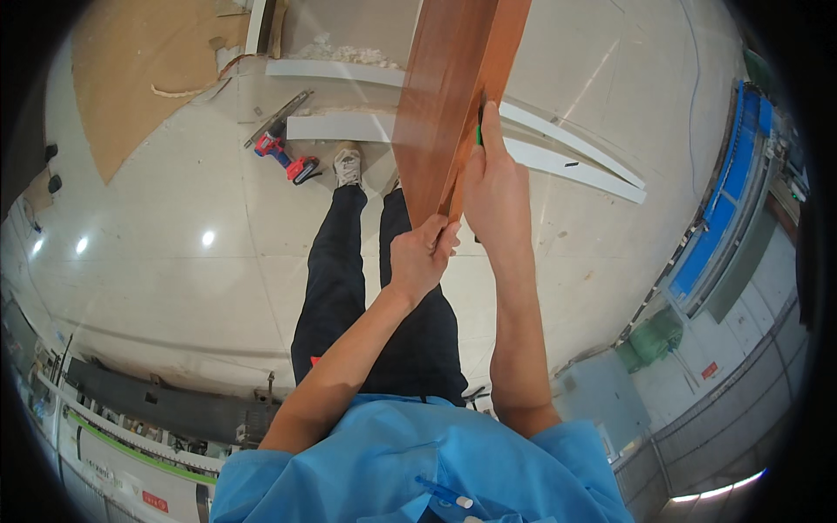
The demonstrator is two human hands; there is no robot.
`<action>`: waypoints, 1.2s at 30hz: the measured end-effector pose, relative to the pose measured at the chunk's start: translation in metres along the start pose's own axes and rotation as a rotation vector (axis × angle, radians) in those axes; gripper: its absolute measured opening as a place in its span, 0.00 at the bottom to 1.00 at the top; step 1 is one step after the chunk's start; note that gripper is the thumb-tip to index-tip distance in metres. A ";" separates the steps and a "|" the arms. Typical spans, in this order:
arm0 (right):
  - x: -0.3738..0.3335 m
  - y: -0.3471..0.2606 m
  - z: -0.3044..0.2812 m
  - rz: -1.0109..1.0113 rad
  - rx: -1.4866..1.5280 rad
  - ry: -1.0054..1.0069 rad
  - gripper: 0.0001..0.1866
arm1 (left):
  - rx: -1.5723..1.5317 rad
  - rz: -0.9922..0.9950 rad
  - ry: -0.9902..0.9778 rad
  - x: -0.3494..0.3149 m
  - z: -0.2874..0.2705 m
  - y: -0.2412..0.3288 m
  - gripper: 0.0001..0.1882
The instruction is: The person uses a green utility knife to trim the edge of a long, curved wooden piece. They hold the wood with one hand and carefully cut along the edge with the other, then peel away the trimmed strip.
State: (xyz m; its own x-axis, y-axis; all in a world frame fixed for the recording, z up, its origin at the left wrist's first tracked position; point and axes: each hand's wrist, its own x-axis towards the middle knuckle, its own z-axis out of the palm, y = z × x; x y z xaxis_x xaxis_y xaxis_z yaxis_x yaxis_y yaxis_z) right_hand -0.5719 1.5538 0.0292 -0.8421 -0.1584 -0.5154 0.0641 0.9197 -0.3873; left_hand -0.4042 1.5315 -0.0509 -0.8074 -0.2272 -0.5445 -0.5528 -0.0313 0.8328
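Observation:
A long reddish-brown wooden panel (436, 105) stands on its edge, running from the top of the view toward me. My left hand (421, 255) is closed around its near end, thumb and fingers on the narrow edge. Farther along the right side, my right hand (499, 192) is closed on a slim tool (479, 132) with a green and a black part, pressed close to the panel's narrow edge. The tool's working end is mostly hidden, so its exact kind cannot be made out.
On the floor left of my feet lies a red and blue cordless drill (277, 157). White strips (340, 128) lie behind and under the panel, reaching right. A brown sheet (131, 78) lies far left; a long blue-topped machine (719, 209) stands right.

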 end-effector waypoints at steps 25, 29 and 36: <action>-0.031 0.016 0.031 -0.002 -0.008 0.000 0.35 | 0.207 0.083 -0.022 -0.001 -0.010 -0.007 0.04; -0.055 0.024 0.037 0.036 0.094 -0.005 0.35 | 0.102 0.020 0.018 -0.006 -0.006 -0.009 0.08; -0.080 0.030 -0.011 0.095 0.187 -0.048 0.34 | -0.134 -0.044 0.006 -0.006 -0.003 0.010 0.06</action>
State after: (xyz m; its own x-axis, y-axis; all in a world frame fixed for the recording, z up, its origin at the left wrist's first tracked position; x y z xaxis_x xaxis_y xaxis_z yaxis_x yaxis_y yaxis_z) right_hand -0.5088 1.5982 0.0669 -0.8015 -0.0951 -0.5904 0.2439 0.8495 -0.4678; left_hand -0.4040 1.5298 -0.0388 -0.7816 -0.2291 -0.5801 -0.5544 -0.1710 0.8145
